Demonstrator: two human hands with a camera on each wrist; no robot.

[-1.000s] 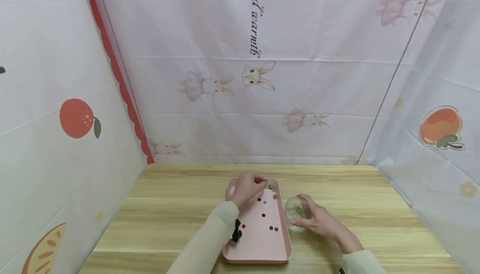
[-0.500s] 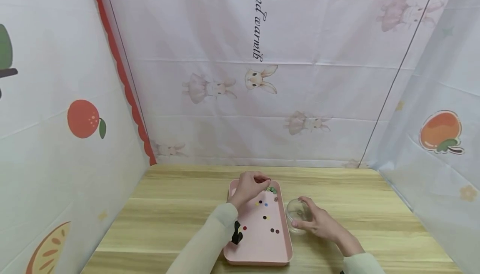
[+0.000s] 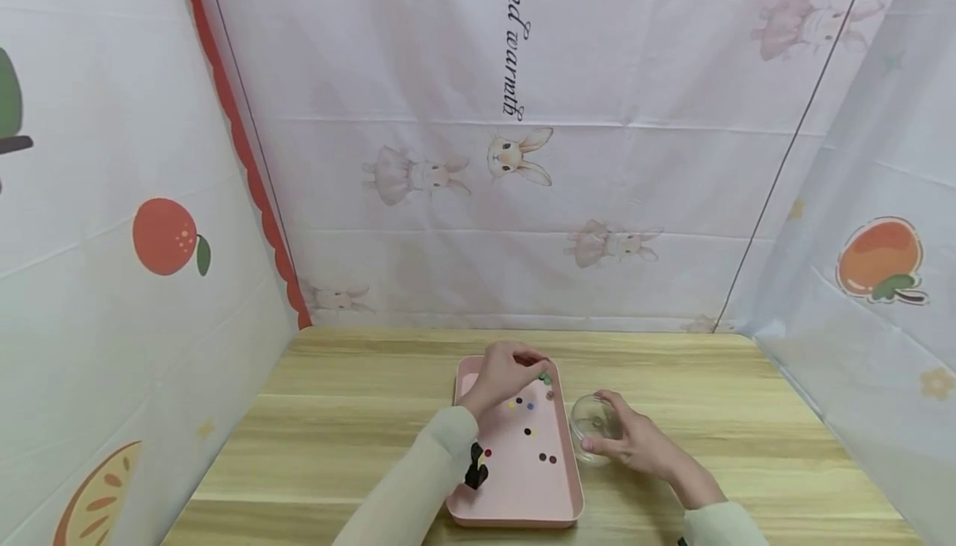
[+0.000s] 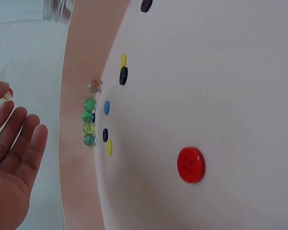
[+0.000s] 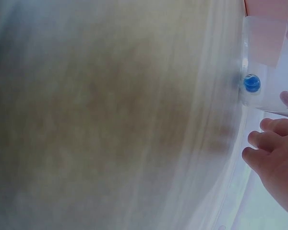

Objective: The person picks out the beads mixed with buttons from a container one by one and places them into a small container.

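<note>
My left hand is over the far end of the pink tray. In the left wrist view its thumb and index finger pinch a small glass marble with red and pale colouring; the other fingers are extended. Several green and yellowish marbles line the tray's wall below, beside a clear one with a brownish core. My right hand grips a clear round cup standing right of the tray, thumb and fingers around its sides. A blue marble lies at the cup's bottom.
Several small buttons lie scattered on the tray floor, among them a red button, a blue button and a yellow button. The wooden table meets printed cloth walls at the back and sides.
My left hand has shifted rightward along the tray's far end, toward the cup, with the pinched marble. The right hand stays around the cup.
</note>
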